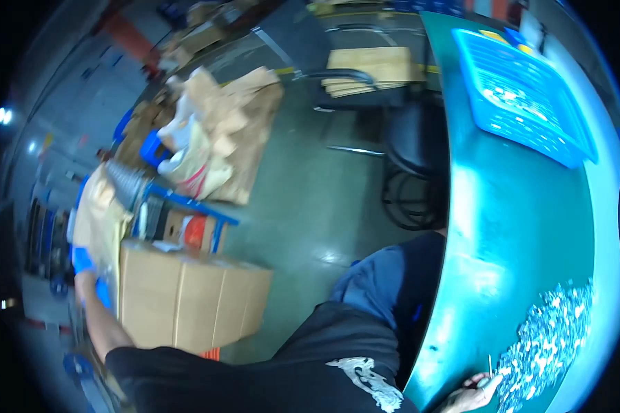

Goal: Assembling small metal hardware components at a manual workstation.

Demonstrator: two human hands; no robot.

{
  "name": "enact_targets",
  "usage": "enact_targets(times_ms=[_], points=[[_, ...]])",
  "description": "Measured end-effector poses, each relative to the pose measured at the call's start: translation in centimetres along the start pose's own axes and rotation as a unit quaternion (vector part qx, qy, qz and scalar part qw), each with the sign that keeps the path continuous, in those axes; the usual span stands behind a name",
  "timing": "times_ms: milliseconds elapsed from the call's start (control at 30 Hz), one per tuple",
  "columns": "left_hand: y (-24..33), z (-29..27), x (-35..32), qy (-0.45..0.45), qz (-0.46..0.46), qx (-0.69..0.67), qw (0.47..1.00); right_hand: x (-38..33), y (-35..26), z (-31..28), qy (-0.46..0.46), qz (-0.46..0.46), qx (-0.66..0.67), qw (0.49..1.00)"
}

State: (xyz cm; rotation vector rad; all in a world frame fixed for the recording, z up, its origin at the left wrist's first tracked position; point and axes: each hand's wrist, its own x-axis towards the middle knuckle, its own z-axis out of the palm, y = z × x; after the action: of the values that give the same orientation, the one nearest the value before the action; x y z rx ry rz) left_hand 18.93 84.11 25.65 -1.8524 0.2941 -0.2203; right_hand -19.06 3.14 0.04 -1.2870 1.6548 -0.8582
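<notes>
My left arm reaches out to the far left, and my left hand (83, 277) is at a crumpled brown paper sack (102, 206). Bright blue patches sit around that hand; whether they are a glove or part of a bin I cannot tell, and the fingers do not show clearly. At the lower right, my right hand (477, 394) rests on the green tabletop (492, 275) with curled fingers. A thin pale sliver stands up by its fingertips. Right beside it lies a heap of small shiny metal pieces (548, 344).
A blue plastic basket (479, 110) with small shiny pieces stands at the table's far end. A large cardboard box (193, 296) is next to my left arm, a blue-framed cart (186, 199) behind it. Beyond are brown paper (255, 124), a black stool (413, 144) and a chair holding flat cardboard (372, 65).
</notes>
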Motion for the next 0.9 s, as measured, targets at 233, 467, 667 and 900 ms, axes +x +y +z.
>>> enact_targets(times_ms=[233,467,667,900], points=[[1.5,-14.9,8.0,0.005,-0.563,-0.207,0.8,-0.6,1.4,-0.7,-0.093,-0.096,0.027,0.991],[13.2,-43.1,20.4,0.324,-0.341,-0.435,0.768,-0.8,0.2,0.3,-0.056,-0.077,0.103,0.99],[25.3,-56.5,21.3,0.455,0.088,-0.637,0.616,0.5,2.8,2.3,0.062,-0.065,0.164,0.982],[32.5,-67.6,19.6,0.477,0.381,-0.629,0.482,0.3,2.6,1.0,0.022,-0.152,0.148,0.977]])
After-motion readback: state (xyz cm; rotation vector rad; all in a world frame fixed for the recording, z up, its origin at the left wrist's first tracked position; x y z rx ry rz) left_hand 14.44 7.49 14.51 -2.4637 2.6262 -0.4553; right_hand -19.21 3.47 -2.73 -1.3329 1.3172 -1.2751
